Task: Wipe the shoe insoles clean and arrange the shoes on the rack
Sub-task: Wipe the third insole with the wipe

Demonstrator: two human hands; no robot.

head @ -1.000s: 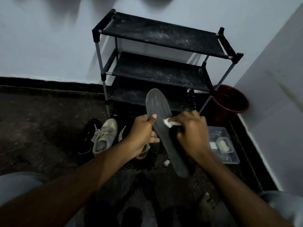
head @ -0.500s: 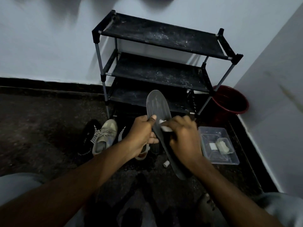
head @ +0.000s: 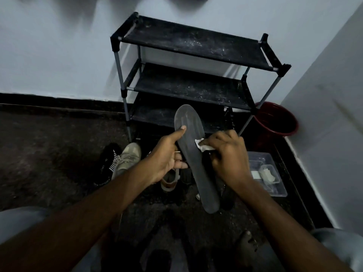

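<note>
A long dark grey insole (head: pixel 193 154) is held up in front of the black three-shelf shoe rack (head: pixel 188 46). My left hand (head: pixel 169 156) grips its left edge, thumb on top, fingers underneath. My right hand (head: pixel 227 156) pinches a small white wipe (head: pixel 203 145) and presses it on the insole's right side near the middle. On the floor to the left lie a beige sneaker (head: pixel 127 160) and a black shoe with white stripes (head: pixel 107 163). Another shoe with a brown sole (head: pixel 170 181) is partly hidden under my left hand.
A dark red bucket (head: pixel 275 120) stands right of the rack by the wall. A clear plastic tray (head: pixel 275 185) holding a smaller tub with wipes lies on the floor at right. White walls close the back and right. My knees and a bare foot (head: pixel 245 244) fill the bottom.
My right hand with the wipe slid up the insole and slightly right again, a rubbing stroke. My left hand kept its grip; the insole barely shifted.
</note>
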